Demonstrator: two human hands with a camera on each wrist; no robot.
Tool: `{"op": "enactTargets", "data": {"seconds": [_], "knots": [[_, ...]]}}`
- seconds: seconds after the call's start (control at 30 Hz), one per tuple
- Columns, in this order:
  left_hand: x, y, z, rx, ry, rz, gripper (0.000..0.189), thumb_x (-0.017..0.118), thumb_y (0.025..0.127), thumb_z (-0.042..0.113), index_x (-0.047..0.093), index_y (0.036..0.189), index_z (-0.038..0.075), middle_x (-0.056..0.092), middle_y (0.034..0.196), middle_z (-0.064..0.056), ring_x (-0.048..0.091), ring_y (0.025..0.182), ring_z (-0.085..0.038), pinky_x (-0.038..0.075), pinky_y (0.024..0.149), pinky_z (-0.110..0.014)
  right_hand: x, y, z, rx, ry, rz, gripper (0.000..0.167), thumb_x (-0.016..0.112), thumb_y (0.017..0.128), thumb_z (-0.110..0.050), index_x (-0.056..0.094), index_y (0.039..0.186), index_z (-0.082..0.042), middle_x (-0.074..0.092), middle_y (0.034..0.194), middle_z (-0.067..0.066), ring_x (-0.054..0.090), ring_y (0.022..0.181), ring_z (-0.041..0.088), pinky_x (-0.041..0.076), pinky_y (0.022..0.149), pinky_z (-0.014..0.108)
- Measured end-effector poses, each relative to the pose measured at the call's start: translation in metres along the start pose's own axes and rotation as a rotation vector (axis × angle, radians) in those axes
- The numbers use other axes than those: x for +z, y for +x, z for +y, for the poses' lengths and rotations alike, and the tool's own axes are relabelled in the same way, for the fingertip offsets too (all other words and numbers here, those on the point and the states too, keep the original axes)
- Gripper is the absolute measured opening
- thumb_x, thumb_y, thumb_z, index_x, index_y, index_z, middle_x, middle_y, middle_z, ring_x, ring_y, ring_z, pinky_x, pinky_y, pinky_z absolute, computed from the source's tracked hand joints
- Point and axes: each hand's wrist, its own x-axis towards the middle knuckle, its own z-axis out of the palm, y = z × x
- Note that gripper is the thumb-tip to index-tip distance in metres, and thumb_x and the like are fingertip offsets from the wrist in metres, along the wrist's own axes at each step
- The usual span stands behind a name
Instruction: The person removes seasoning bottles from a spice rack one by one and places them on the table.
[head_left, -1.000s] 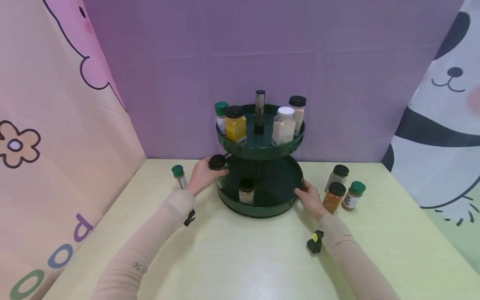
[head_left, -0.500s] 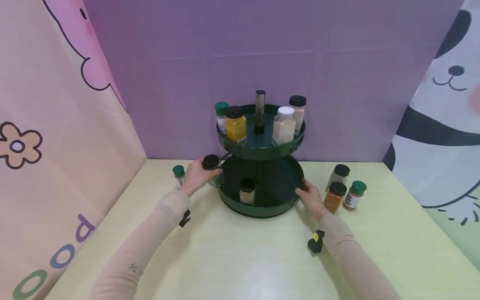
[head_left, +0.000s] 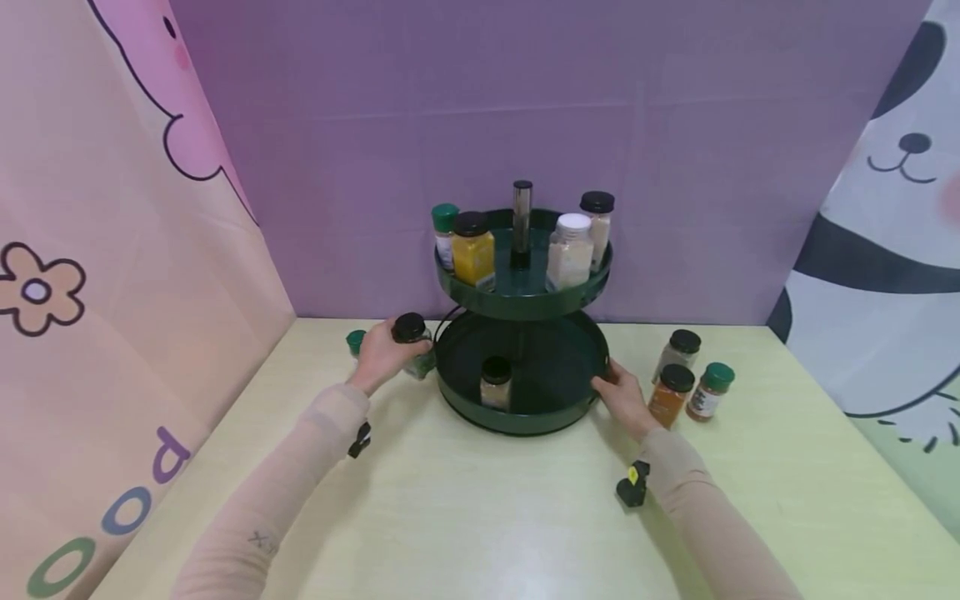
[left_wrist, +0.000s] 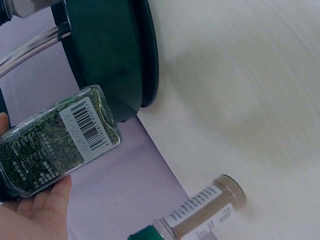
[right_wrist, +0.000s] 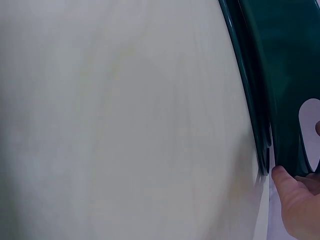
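Left hand [head_left: 381,360] gripping a clear, square-sided, black-capped jar of dried green herbs [left_wrist: 57,142], right hand [head_left: 624,400] pinching the dark-green, round, two-tier rack [head_left: 525,423].
From where I stand, the herb jar is just left of the rack's lower tier, seemingly lifted; the right hand holds that tier's opposite side. I'd judge the step as shifting the jar past the rack's rim while steadying the rack; the next move calls for clearance from rim and the slim, green-capped bottle of brown powder [left_wrist: 202,210], farther left of the rack. One small, clear, black-capped jar [head_left: 496,390] sits at the lower tier's front.
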Motion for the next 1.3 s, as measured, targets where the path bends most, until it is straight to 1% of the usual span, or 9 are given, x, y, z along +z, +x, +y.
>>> {"op": "enactTargets", "data": {"seconds": [0.23,0.43,0.57,0.67,0.87,1.1,1.3], "knots": [[-0.004,0.0,-0.007,-0.002,0.003,0.002,0.055,0.069,0.077,0.031,0.053,0.122,0.004,0.061,0.116,-0.017,0.057,0.108,-0.031,0.044,0.094,-0.044,-0.002,-0.002,0.0,0.003,0.004,0.001,0.063,0.04,0.095,-0.016,0.007,0.146,-0.001,0.019,0.149,0.023,0.023,0.137,0.034,0.023,0.111,0.043],[-0.004,0.0,-0.013,-0.01,-0.017,-0.001,0.051,0.07,0.077,0.028,0.054,0.117,0.0,0.062,0.112,-0.019,0.058,0.104,-0.031,0.046,0.092,-0.043,-0.002,-0.001,0.0,0.012,0.003,-0.002,0.063,0.04,0.095,-0.016,0.007,0.146,-0.002,0.019,0.15,0.022,0.023,0.137,0.033,0.024,0.111,0.044],[-0.003,0.0,-0.018,-0.014,-0.02,-0.005,0.053,0.07,0.077,0.028,0.054,0.118,-0.001,0.062,0.113,-0.02,0.059,0.104,-0.032,0.046,0.092,-0.043,-0.001,-0.001,0.0,0.01,0.009,0.003,0.063,0.041,0.095,-0.016,0.007,0.146,-0.001,0.019,0.149,0.023,0.023,0.137,0.033,0.024,0.111,0.043],[-0.003,-0.001,-0.021,-0.026,-0.016,-0.008,0.053,0.07,0.078,0.028,0.053,0.119,-0.002,0.061,0.114,-0.02,0.058,0.105,-0.032,0.046,0.092,-0.043,-0.001,-0.001,0.0,0.005,0.016,0.007,0.063,0.041,0.095,-0.016,0.007,0.146,-0.001,0.019,0.149,0.023,0.023,0.137,0.033,0.024,0.111,0.043],[-0.004,-0.001,-0.028,-0.076,-0.009,-0.022,0.059,0.069,0.078,0.03,0.048,0.123,-0.002,0.058,0.117,-0.021,0.056,0.108,-0.033,0.046,0.092,-0.044,0.001,-0.001,-0.001,0.007,0.021,0.006,0.063,0.041,0.095,-0.016,0.008,0.146,-0.001,0.019,0.149,0.023,0.023,0.137,0.033,0.025,0.111,0.043],[-0.005,-0.003,-0.034,-0.076,0.014,-0.023,0.062,0.069,0.077,0.03,0.047,0.124,-0.005,0.058,0.117,-0.024,0.056,0.107,-0.035,0.046,0.092,-0.045,0.001,0.0,0.0,0.004,0.012,0.001,0.063,0.041,0.095,-0.016,0.008,0.146,0.0,0.019,0.149,0.023,0.023,0.137,0.034,0.024,0.111,0.044],[-0.003,-0.004,-0.039,-0.099,0.015,-0.035,0.063,0.069,0.078,0.029,0.046,0.125,-0.006,0.057,0.118,-0.025,0.056,0.108,-0.037,0.046,0.092,-0.046,0.001,0.0,0.002,-0.008,0.013,0.002,0.062,0.041,0.095,-0.017,0.009,0.146,0.0,0.02,0.149,0.023,0.024,0.136,0.034,0.025,0.11,0.044]]}}
